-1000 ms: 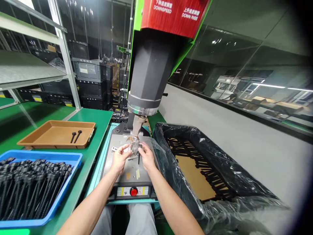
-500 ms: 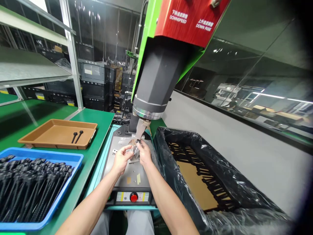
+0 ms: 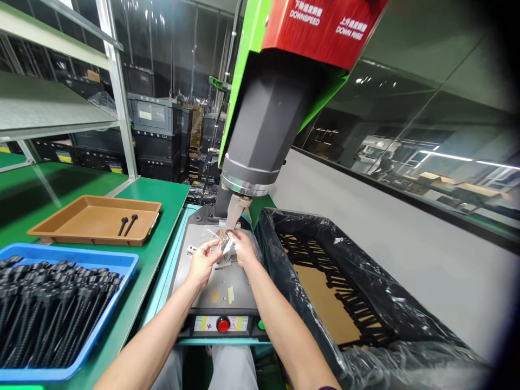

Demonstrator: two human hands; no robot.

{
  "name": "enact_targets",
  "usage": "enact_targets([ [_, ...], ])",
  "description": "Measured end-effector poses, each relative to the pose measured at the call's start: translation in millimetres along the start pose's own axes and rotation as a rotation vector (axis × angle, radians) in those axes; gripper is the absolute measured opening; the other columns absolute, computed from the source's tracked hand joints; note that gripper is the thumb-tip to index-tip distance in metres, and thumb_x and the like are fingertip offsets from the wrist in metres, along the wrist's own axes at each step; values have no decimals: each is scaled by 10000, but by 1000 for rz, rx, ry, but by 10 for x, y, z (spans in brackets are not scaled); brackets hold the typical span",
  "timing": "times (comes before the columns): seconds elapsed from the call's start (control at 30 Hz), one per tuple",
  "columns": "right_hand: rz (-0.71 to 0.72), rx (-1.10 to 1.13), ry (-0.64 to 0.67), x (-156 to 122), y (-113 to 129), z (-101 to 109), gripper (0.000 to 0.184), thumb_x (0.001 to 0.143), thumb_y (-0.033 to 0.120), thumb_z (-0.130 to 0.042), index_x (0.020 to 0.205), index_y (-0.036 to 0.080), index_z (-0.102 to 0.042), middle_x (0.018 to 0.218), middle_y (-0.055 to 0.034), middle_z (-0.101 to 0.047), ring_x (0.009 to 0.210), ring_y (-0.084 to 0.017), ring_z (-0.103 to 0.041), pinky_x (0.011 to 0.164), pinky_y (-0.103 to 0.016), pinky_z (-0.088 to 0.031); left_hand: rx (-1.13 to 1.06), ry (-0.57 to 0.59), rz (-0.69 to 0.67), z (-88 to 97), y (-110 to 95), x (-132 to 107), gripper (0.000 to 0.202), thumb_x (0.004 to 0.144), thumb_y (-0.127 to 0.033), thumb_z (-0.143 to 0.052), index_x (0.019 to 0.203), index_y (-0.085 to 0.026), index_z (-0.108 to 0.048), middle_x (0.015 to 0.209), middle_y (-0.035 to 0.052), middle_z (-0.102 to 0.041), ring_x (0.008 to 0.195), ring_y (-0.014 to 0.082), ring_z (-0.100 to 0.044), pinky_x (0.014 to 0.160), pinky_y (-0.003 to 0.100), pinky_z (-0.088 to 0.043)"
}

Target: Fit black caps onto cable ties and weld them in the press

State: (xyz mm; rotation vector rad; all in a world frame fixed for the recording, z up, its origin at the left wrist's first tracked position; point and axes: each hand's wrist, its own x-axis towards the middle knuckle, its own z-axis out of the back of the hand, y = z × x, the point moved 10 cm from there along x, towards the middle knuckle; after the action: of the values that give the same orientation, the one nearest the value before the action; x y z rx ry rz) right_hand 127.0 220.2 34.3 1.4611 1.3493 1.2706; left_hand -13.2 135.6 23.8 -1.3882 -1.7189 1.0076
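My left hand [image 3: 204, 264] is closed in a pinch over the machine's grey base plate [image 3: 203, 292], holding thin pale strands [image 3: 217, 236] whose kind I cannot make out. Beside it, my right hand [image 3: 244, 247] pinches a small dark part [image 3: 229, 233], mostly hidden by the fingers. Both sets of fingertips are close together, just below the metal tip [image 3: 235, 210] of the machine head [image 3: 260, 119]. A small metal fixture [image 3: 227, 260] is partly visible beneath the hands.
On the left green table [image 3: 162, 189], a blue tray [image 3: 132, 265] holds many black ribbed, tie-like parts. A brown tray [image 3: 101, 216] holds two black pieces. At right stands a plastic-lined bin [image 3: 268, 260] with cardboard and black parts. A red button [image 3: 223, 324] sits at the front.
My right hand has shifted slightly to the right, and its fingers now cover more of the dark part. A green button shows beside my right forearm. My left hand stays nearly in place.
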Motion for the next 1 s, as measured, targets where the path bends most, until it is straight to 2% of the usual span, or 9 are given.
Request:
enact_targets([
  [0.1, -16, 27, 2, 3, -38, -7, 365, 644, 371, -729, 952, 181, -690, 897, -49, -714, 813, -222, -652, 766, -337, -493, 13, 4, -5, -2, 12, -5, 497, 595, -266, -809, 1052, -129, -671, 901, 67, -694, 602, 96, -548, 587, 241, -430],
  [0.2, -24, 75, 23, -25, -59, 4, 420, 668, 400, -719, 1041, 212, -671, 1045, -47, -693, 962, -228, -632, 804, -319, -486, 37, -10, -6, 22, 17, -15, 495, 593, -265, -811, 1048, -124, -673, 857, 60, -692, 591, 97, -541, 588, 245, -435],
  [0.33, -171, 158, -41, -76, -251, 166, 494, 679, 483, -696, 1112, 253, -636, 1216, -39, -622, 1084, -232, -578, 767, -298, -488, 43, -26, -3, 38, 15, -27, 507, 580, -279, -817, 1040, -121, -674, 939, 86, -692, 621, 107, -564, 600, 256, -456],
  [0.43, -280, 122, -71, -94, -419, 293, 501, 665, 522, -694, 1073, 234, -647, 1163, -56, -641, 1050, -245, -582, 720, -303, -483, 52, -34, 8, 30, 20, -35, 530, 571, -300, -818, 1048, -122, -671, 946, 91, -692, 643, 119, -582, 601, 260, -461],
  [0.57, -338, 65, -70, -81, -534, 403, 418, 659, 498, -710, 979, 234, -668, 1080, -44, -660, 1023, -244, -571, 728, -319, -459, 73, -44, 6, 15, 12, -48, 551, 563, -315, -815, 1054, -115, -668, 1007, 109, -682, 673, 132, -590, 595, 262, -460],
  [0.77, -353, 30, -89, -54, -555, 557, 326, 666, 434, -700, 920, 233, -661, 994, -29, -662, 953, -219, -571, 757, -335, -440, 88, -41, 16, 15, 36, -34, 534, 591, -272, -795, 1078, -94, -667, 1096, 151, -664, 714, 156, -595, 620, 280, -464],
  [0.9, -351, 16, -127, -51, -576, 676, 269, 678, 398, -673, 891, 236, -649, 975, -21, -659, 928, -199, -572, 755, -324, -443, 110, -32, 21, 21, 71, -21, 545, 582, -301, -799, 1075, -109, -668, 1039, 122, -684, 691, 145, -596, 640, 288, -469],
  [1.0, -342, 10, -145, -78, -626, 731, 228, 679, 347, -658, 873, 228, -649, 961, -18, -663, 878, -174, -581, 712, -288, -454, 123, -28, 21, 23, 90, -27, 531, 590, -318, -795, 1069, -130, -668, 1080, 109, -676, 701, 132, -594, 648, 280, -474],
])
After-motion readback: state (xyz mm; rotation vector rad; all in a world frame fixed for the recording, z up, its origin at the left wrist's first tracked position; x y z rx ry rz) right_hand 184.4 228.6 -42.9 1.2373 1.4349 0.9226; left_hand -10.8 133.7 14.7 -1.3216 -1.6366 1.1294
